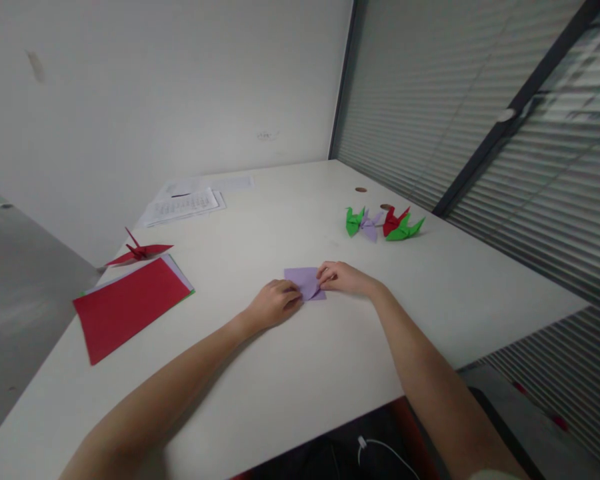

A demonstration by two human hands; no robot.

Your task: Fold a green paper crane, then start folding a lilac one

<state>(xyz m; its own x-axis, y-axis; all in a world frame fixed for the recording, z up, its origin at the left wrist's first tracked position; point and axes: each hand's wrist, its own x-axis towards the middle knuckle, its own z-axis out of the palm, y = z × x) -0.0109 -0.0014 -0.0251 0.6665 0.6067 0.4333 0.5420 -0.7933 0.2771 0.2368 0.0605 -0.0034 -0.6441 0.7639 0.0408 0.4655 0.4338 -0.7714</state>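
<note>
A small lilac sheet of paper (303,279), partly folded, lies flat on the white table (290,373) in front of me. My left hand (273,303) presses on its near left corner with curled fingers. My right hand (341,277) pinches its right edge, where a flap is turned over. Both forearms reach in from the near edge of the table.
A stack of coloured sheets with a red one on top (130,303) lies at the left, with a red paper crane (139,252) behind it. Several folded cranes in green, lilac and red (383,225) stand at the right. Printed papers (185,203) lie at the back.
</note>
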